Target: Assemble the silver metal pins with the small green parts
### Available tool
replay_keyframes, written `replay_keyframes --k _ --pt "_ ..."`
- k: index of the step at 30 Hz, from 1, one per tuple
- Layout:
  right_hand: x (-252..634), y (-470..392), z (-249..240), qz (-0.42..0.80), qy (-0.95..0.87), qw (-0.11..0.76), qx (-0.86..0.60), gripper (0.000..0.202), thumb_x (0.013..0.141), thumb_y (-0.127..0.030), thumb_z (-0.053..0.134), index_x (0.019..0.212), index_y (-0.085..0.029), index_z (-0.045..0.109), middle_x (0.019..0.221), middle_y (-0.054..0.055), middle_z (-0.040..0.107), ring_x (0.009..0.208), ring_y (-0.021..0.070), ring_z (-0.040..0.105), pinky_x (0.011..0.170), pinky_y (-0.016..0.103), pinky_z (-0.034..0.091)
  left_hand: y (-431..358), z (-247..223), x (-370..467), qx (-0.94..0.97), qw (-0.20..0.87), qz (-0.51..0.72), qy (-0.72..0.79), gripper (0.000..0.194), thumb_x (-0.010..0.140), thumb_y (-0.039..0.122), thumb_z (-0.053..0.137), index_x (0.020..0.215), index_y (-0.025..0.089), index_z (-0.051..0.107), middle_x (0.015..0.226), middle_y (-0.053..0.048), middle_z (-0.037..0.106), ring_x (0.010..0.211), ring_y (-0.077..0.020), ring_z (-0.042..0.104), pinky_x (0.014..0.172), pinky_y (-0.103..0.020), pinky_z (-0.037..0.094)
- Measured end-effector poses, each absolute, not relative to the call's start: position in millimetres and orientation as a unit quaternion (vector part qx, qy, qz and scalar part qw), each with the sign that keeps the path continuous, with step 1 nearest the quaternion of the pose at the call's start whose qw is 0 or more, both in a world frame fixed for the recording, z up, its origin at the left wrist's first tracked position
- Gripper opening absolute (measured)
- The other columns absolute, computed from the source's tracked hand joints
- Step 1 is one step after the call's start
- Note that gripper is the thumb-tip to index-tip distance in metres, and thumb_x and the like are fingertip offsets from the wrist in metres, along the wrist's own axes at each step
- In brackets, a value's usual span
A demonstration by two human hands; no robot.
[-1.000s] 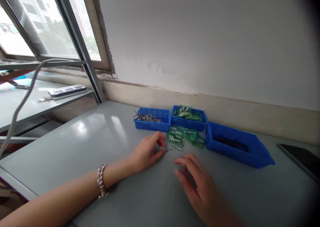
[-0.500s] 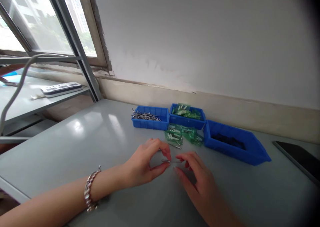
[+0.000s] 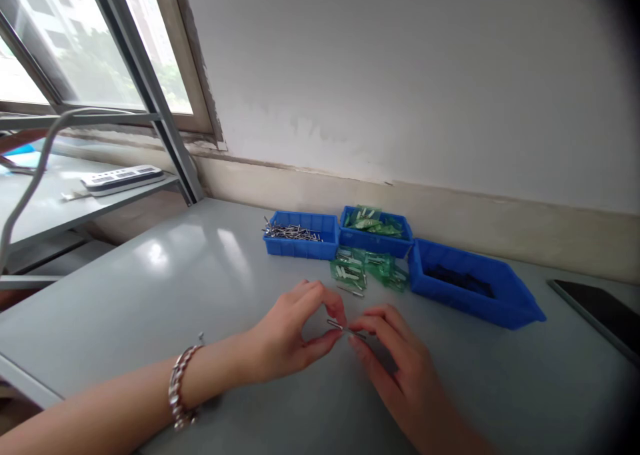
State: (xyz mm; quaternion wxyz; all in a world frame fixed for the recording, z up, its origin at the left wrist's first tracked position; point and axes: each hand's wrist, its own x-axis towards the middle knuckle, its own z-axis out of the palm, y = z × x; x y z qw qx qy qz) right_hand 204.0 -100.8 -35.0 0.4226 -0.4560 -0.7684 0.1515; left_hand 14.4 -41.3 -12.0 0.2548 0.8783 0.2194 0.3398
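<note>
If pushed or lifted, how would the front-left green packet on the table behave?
The front-left green packet would probably flex, as it looks thin and crinkled. The slim pieces showing inside may shift. Lying flat, it seems unlikely to roll.

A grey table (image 3: 125, 295) is stretching under the left hand (image 3: 287, 335) and right hand (image 3: 397, 351). Beyond the left, a blue bin (image 3: 300, 249) is standing; green packets (image 3: 349, 273) and a loose rod (image 3: 351, 292) are lying nearer. Beyond the right, a second bin (image 3: 375, 243) and third bin (image 3: 460, 303) are standing, with a dark flat device (image 3: 600, 315) resting farther rightward.
</note>
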Motion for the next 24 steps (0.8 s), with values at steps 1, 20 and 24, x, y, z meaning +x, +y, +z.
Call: replay_keyframes --k 1,20,24 --pt "204.3 -101.0 -34.9 0.151 -0.77 0.42 -0.457 0.013 0.09 -0.016 0.047 0.099 -0.023 0.052 0.092 0.003 0.049 0.088 0.0174 0.052 0.074 0.03 0.045 -41.4 -11.9 14.6 0.878 0.255 0.341 0.218 0.015 0.082 0.015 0.055 0.095 0.019 0.048 0.089 -0.002 0.056 0.081 -0.012 0.05 0.077 -0.027 0.041" --pt "200.2 -103.8 -29.5 0.106 -0.76 0.445 -0.461 0.01 0.087 -0.015 0.049 0.091 -0.02 0.056 0.086 0.004 0.053 0.082 0.0186 0.055 0.071 0.032 0.048 -42.5 -13.6 15.6 0.877 0.25 0.344 0.222 0.011 0.083 0.015 0.054 0.093 0.017 0.049 0.087 -0.003 0.056 0.08 -0.0118 0.051 0.074 -0.025 0.042" --pt "201.1 -104.0 -30.6 0.107 -0.76 0.446 -0.46 0.009 0.087 -0.015 0.05 0.091 -0.019 0.057 0.087 0.005 0.053 0.083 0.0191 0.054 0.072 0.032 0.047 -42.4 -13.1 16.0 0.885 0.237 0.342 0.208 0.01 0.084 0.014 0.052 0.093 0.016 0.049 0.086 -0.003 0.057 0.08 -0.0121 0.051 0.078 -0.027 0.041"
